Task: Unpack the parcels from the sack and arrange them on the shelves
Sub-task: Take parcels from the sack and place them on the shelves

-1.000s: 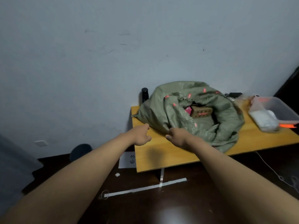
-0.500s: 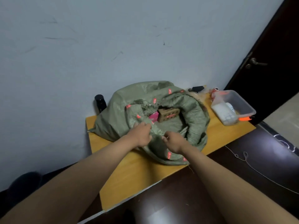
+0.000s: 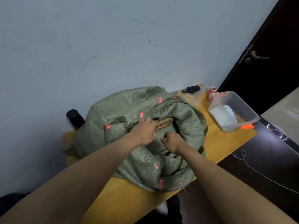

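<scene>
A green woven sack with red marks lies slumped on the yellow wooden table, its mouth open toward me. Inside the mouth shows a brown cardboard parcel box with red print. My left hand reaches into the opening, fingers curled over the box's left end. Just to its right my right hand is clenched on the near rim of the sack, holding the fabric up. Anything deeper in the sack is hidden.
A clear plastic bin holding white packets sits at the table's right end. A black bottle stands by the wall. A black gadget and a red roll lie behind the sack. A dark door is on the right, and string lies on the floor.
I have stepped closer and turned right. My left hand left the sack's rim and went into the mouth onto the brown box. My right hand still holds the rim.
</scene>
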